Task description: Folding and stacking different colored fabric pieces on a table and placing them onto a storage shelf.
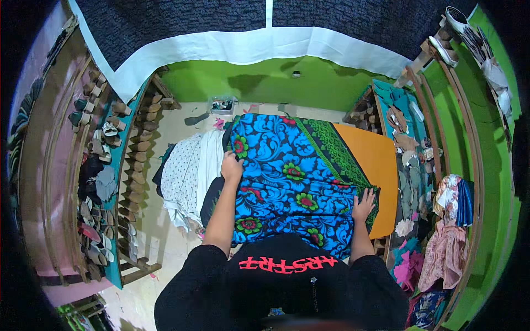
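Note:
A blue and black floral cloth (292, 171) with a green patterned border lies spread over an orange board-like surface (381, 160) in front of me, with wrinkles across its near part. At the cloth's left edge, my left hand (232, 167) has its fingers closed on the fabric. Near the right edge, my right hand (363, 207) lies flat on the cloth with its fingers spread. Beside my left hand, a white dotted cloth (181, 176) hangs in folds to the left of the floral one.
Wooden racks with many shoe forms (138, 160) stand on the left. Shelves on the right hold footwear (406, 132) and a pink garment (443, 256). A small clear bin (222, 105) sits on the floor by the green wall (221, 83). Dark white-edged fabric (182, 47) hangs at the top.

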Available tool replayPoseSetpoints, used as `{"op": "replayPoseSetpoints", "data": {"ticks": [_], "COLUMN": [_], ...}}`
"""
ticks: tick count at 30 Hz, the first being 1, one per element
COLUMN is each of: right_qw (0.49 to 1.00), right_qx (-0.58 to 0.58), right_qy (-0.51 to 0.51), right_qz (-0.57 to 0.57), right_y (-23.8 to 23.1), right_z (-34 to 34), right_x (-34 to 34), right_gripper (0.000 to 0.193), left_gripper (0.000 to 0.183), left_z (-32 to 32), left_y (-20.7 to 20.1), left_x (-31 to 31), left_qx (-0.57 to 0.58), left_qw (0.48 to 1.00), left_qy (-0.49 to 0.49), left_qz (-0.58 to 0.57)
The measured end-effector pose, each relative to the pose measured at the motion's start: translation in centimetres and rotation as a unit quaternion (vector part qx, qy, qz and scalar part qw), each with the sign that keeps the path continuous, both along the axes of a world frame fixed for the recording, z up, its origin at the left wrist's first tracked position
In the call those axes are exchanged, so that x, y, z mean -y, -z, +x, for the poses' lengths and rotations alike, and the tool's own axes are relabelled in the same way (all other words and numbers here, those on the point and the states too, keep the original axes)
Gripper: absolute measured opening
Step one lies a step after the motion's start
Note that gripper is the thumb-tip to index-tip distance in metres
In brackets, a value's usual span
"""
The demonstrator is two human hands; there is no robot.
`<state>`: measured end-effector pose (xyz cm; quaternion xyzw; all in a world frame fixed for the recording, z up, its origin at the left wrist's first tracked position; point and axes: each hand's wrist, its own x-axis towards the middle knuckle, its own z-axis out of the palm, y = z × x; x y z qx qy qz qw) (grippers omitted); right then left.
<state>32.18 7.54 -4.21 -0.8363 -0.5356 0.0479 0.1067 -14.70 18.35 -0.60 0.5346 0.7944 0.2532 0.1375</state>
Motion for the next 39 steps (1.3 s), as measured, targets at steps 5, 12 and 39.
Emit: {"op": "replayPoseSetpoints", "data": {"ticks": [5,12,39], "right_qw": [0.998,0.996,0.923], "right_qx": [0.023,0.036,-0.037], "right_qy": [0.054,0.081,0.115], "right_qz": [-0.023,-0.015,0.366], "right_y": [0.3,0.0,-9.6], "right_z": [2.2,5.7,8.3], "right_x": [0.7,1.5,0.0], "right_gripper": [0.059,0.059,0.025], "left_gripper": [0.017,0.040,0.019], "left_z": [-0.5,0.3,11.5], "left_y": [1.1,0.0,-0.7], "left_x": [0.9,5.2,-3.1], "left_qx": [-0.027,0.072,-0.034], "left_qw": [0.999,0.960,0.962], "left_qy": [-0.003,0.195,0.269], "left_qz": [0.038,-0.189,-0.025]}}
